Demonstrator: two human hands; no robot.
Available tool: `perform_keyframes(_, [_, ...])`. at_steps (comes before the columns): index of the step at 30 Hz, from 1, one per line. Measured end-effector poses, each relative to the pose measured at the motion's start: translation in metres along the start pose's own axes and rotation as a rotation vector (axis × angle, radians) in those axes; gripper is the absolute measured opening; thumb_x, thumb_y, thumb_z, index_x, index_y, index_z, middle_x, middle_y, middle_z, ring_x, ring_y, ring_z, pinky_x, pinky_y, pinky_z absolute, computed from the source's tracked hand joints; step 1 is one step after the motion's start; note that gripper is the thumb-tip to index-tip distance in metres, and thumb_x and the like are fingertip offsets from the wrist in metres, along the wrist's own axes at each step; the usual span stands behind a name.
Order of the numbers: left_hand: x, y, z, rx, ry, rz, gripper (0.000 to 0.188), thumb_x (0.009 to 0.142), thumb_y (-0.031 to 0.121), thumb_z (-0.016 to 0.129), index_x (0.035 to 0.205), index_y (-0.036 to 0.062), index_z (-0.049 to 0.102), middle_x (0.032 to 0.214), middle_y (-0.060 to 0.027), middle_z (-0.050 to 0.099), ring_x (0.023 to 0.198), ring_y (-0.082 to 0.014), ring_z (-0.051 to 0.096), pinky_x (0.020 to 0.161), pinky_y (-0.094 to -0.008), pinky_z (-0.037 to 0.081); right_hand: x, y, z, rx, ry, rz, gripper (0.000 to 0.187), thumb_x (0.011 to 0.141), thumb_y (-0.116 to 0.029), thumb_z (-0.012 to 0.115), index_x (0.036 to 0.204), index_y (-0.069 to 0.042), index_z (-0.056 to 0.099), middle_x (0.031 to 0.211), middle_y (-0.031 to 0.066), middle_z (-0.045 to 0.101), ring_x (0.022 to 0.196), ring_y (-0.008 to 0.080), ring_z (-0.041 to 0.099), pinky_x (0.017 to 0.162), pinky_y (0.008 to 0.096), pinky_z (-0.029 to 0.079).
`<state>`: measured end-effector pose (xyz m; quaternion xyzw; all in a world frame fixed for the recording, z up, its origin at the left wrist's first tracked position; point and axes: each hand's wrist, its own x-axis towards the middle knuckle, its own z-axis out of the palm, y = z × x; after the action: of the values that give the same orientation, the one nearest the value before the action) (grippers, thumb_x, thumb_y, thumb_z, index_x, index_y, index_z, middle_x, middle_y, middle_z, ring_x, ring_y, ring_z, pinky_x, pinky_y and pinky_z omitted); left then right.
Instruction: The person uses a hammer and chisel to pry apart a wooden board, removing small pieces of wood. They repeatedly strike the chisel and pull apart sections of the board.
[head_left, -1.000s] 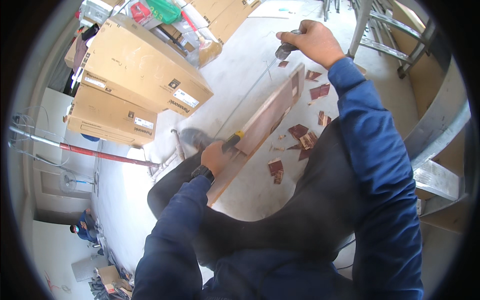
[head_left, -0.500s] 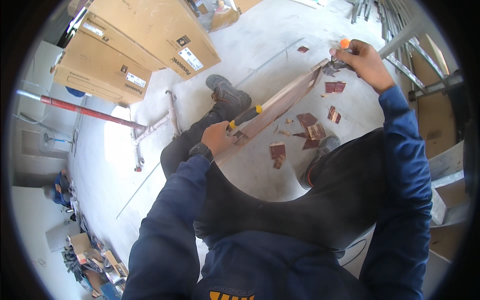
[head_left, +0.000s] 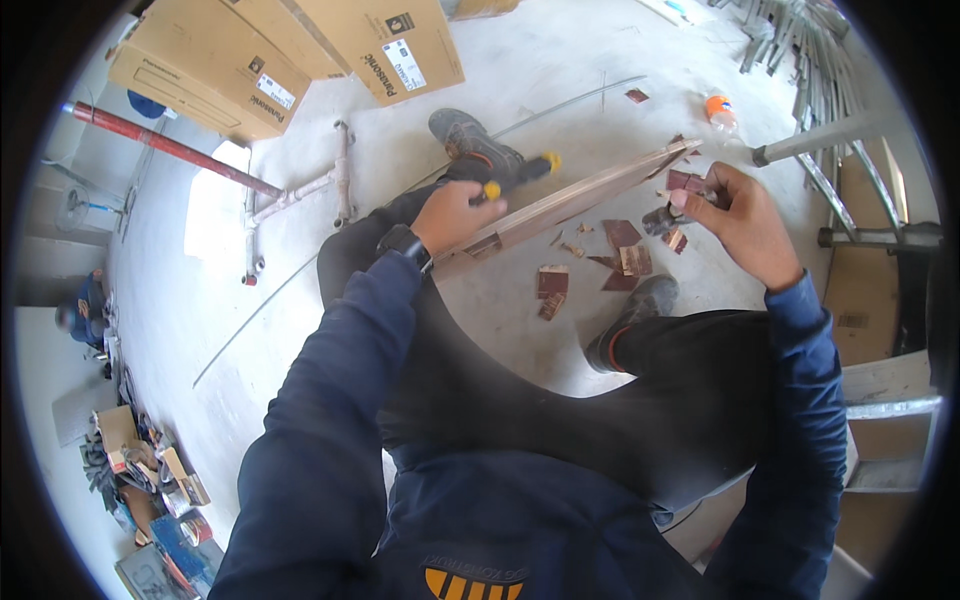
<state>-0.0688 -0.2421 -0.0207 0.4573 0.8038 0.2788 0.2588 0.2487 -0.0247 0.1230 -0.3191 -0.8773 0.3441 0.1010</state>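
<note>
board of reddish-brown wood with a pale edge (head_left: pixel 585 195) located ahead of and between the hands, long axis slanting from beside the left hand (head_left: pixel 448 220) to far right. left hand nearer: fingers wrapped round a black tool handle with yellow ends (head_left: pixel 530 172); contact with board cannot be told. right hand (head_left: pixel 745 222) grasps a dark, hammer-like metal tool (head_left: pixel 661 219), apart from the board.

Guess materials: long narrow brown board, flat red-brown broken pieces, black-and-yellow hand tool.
Long narrow brown board: wood, possibly plywood; pale, unpainted-looking edge.
Flat red-brown broken pieces: probably coated plywood; dark reddish faces, pale splintered wood showing.
Black-and-yellow hand tool: perhaps plastic or rubber, judging by solid colours; blur hides the finish.
</note>
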Motion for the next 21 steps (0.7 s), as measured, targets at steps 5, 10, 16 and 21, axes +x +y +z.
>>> perform_keyframes(5, [0.004, 0.018, -0.023, -0.821, 0.247, -0.021, 0.025, 0.101, 0.032, 0.07, 0.106, 0.0073, 0.065, 0.079, 0.0009, 0.058, 0.066, -0.0103, 0.058, 0.067, -0.0293, 0.052, -0.001, -0.024, 0.007, 0.208, 0.057, -0.125, 0.041, 0.095, -0.038, 0.079, 0.092, -0.002, 0.06, 0.079, 0.003, 0.064, 0.073, 0.0111, 0.064, 0.057, 0.0265, 0.05])
perform_keyframes(10, [-0.011, 0.003, -0.035, -1.032, 0.181, -0.161, 0.019, 0.097, 0.022, 0.073, 0.108, 0.011, 0.061, 0.075, 0.0082, 0.044, 0.063, -0.006, 0.048, 0.057, -0.0256, 0.041, 0.016, -0.03, 0.02, 0.766, -0.082, -0.244, 0.049, 0.096, -0.046, 0.074, 0.117, -0.004, 0.062, 0.095, 0.006, 0.067, 0.092, 0.0149, 0.067, 0.061, 0.0249, 0.052])
perform_keyframes(16, [-0.007, -0.017, -0.009, -0.779, 0.107, -0.328, 0.018, 0.093, 0.022, 0.076, 0.098, 0.0124, 0.062, 0.075, 0.0068, 0.047, 0.063, -0.0047, 0.042, 0.059, -0.026, 0.038, 0.041, -0.023, 0.103, 0.515, -0.471, 0.178, 0.037, 0.082, -0.013, 0.089, 0.112, -0.005, 0.068, 0.103, 0.0007, 0.069, 0.096, 0.01, 0.064, 0.08, 0.0271, 0.053])
perform_keyframes(21, [-0.008, -0.013, 0.001, -1.119, 0.328, -0.235, 0.021, 0.098, 0.03, 0.073, 0.106, 0.014, 0.062, 0.075, 0.0073, 0.047, 0.066, -0.0055, 0.046, 0.07, -0.0273, 0.044, 0.093, 0.001, 0.189, 0.404, -0.166, 0.045, 0.036, 0.083, -0.014, 0.084, 0.113, -0.002, 0.069, 0.109, 0.0095, 0.074, 0.098, 0.0195, 0.07, 0.09, 0.0328, 0.054])
